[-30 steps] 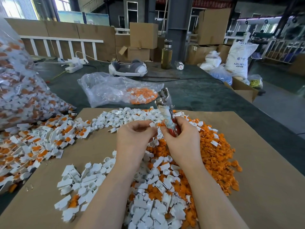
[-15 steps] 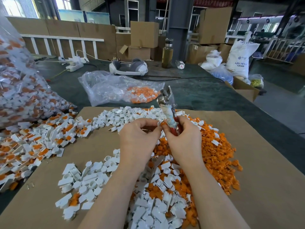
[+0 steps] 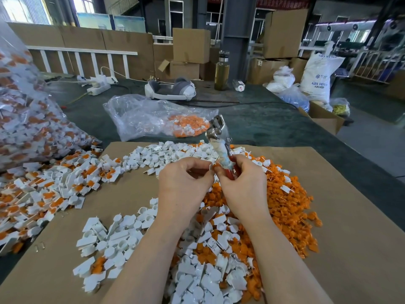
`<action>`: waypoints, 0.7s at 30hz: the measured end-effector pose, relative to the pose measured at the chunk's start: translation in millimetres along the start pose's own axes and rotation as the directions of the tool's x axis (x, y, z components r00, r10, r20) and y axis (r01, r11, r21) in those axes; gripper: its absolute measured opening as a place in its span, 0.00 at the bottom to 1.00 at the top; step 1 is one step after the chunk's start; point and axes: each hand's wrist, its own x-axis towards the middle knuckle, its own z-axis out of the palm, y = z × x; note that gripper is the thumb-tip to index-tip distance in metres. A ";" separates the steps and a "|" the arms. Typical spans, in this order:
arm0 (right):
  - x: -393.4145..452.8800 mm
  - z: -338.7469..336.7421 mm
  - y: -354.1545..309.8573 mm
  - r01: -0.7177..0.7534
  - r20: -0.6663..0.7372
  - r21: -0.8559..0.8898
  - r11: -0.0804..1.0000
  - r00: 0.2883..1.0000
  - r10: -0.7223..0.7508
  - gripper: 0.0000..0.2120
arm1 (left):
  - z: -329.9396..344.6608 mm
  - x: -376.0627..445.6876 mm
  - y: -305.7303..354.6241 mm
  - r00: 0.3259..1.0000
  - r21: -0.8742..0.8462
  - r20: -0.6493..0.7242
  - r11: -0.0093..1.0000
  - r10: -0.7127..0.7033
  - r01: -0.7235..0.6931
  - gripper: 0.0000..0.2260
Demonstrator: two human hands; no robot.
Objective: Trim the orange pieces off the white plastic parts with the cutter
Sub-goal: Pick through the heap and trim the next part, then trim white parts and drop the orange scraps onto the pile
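Above the cardboard sheet, the right hand grips the cutter, head upward; the left hand pinches a small white-and-orange part beside it.

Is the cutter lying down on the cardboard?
No, the right hand holds the cutter up above the piles, its metal head pointing upward.

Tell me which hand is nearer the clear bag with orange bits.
Right. The right hand sits just below the bag's orange end, holding the cutter; the left hand is slightly farther.
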 end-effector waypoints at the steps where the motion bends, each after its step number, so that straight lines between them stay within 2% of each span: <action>1: -0.2 0.2 -0.1 -0.002 -0.001 0.001 1.000 1.000 0.002 0.09 | 0.1 0.0 -0.2 1.000 -0.008 -0.002 1.000 0.000 0.000 0.05; 5: -0.1 1.4 -0.8 -0.022 0.000 0.038 0.999 1.000 0.022 0.08 | 0.1 -0.2 0.6 1.000 -0.051 -0.019 0.999 -0.013 0.012 0.07; 11: -0.4 1.2 -2.0 -0.039 0.013 0.199 0.979 0.999 0.037 0.05 | -1.8 0.0 1.5 1.000 -0.066 -0.007 0.998 -0.023 0.022 0.06; 15: -0.7 0.9 -2.7 -0.025 0.006 0.188 0.982 1.000 0.024 0.06 | -3.3 -0.5 2.3 1.000 -0.071 0.000 0.997 0.000 0.000 0.06; 19: -0.9 2.2 -3.9 0.004 0.020 0.104 0.995 1.000 -0.006 0.07 | -3.7 0.6 1.6 1.000 -0.060 -0.002 0.998 -0.001 0.000 0.08; 21: -0.7 2.4 -3.8 0.000 0.027 0.139 0.990 1.000 -0.003 0.06 | -3.2 0.7 1.1 1.000 -0.057 -0.016 0.998 -0.005 0.004 0.08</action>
